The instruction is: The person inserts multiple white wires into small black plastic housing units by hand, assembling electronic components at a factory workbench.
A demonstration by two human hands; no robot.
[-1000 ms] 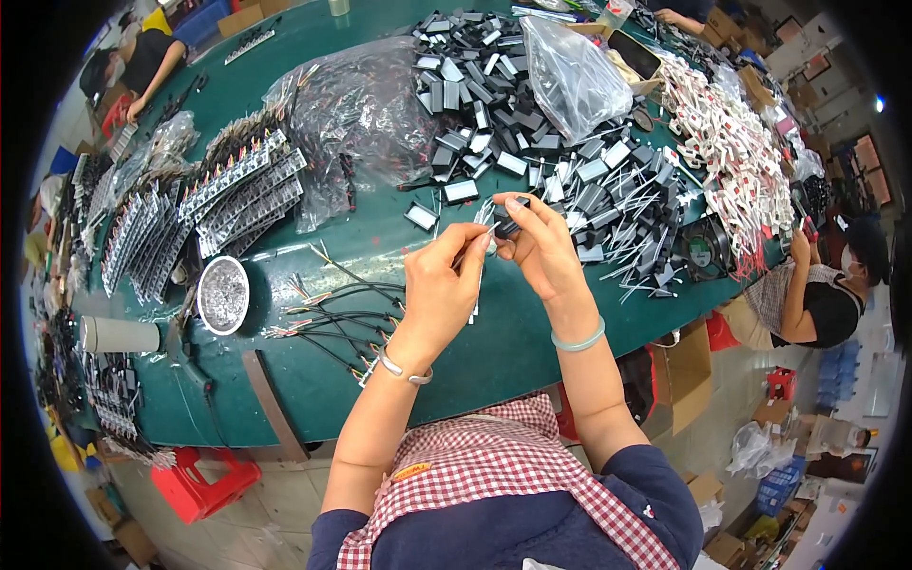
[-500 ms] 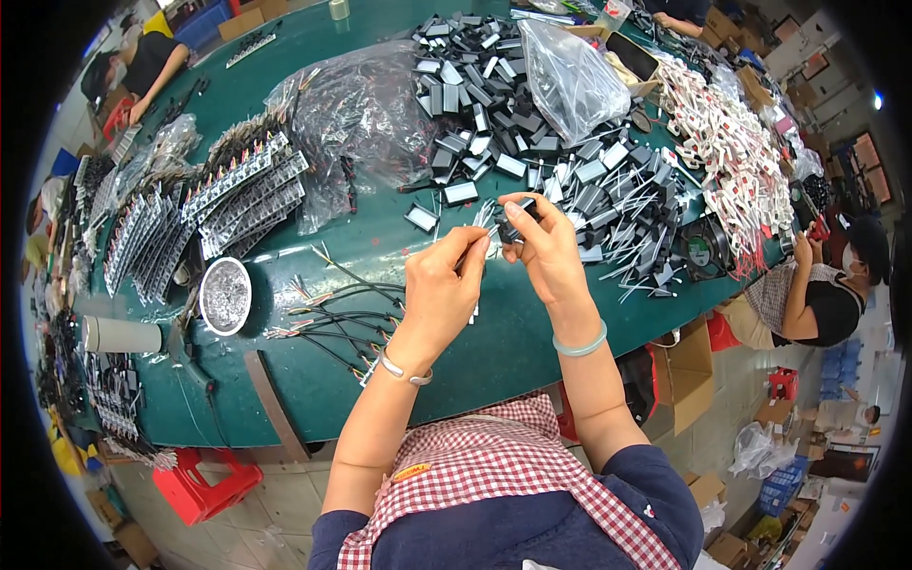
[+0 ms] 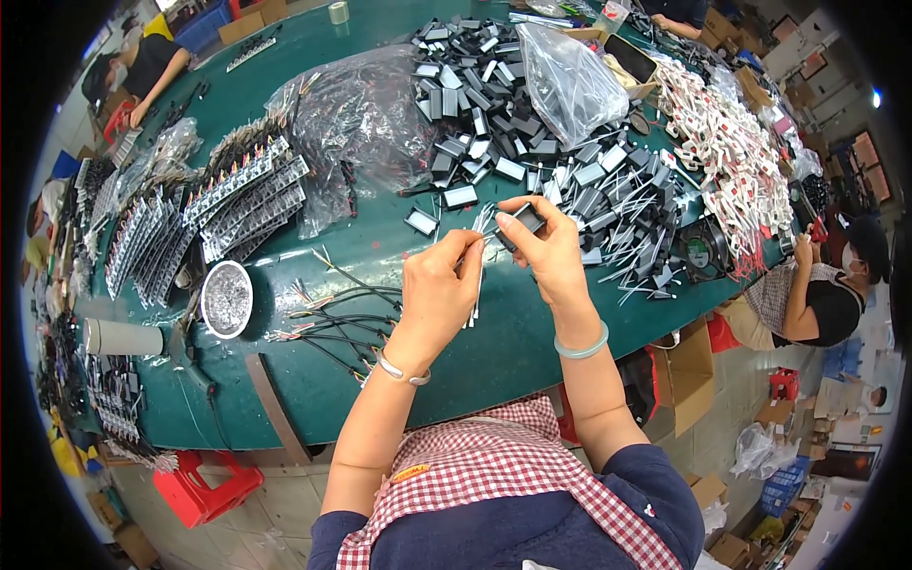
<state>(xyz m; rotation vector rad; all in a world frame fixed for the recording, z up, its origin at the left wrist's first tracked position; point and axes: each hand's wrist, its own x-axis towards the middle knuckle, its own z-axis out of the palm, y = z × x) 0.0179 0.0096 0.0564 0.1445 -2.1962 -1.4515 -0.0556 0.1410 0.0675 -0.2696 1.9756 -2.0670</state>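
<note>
Between the thumb and fingers of my right hand [image 3: 549,249] is a small black rectangular case [image 3: 522,227], tilted so its hollow frame shows. My left hand [image 3: 443,283] is pinched closed just left of the case; whatever its fingertips hold is too small to make out. Thin white strips [image 3: 482,220] lie on the table behind and under the left fingertips. Several black cables with bare coloured wire ends [image 3: 347,313] lie left of my left wrist. Past my hands, two loose cases with pale faces, one a black case [image 3: 460,196], sit at the edge of a large pile.
A pile of black cases [image 3: 475,85] spreads across the green table [image 3: 494,366], with clear plastic bags [image 3: 570,81] on it. White connectors with leads [image 3: 722,161] heap at right. Stacked circuit strips [image 3: 252,195], a white bowl [image 3: 227,298] and a white cup [image 3: 123,336] stand left. Other people sit around.
My right hand has turned the black case, so its hollow frame now faces up more. My left hand has shifted very slightly left and stays pinched.
</note>
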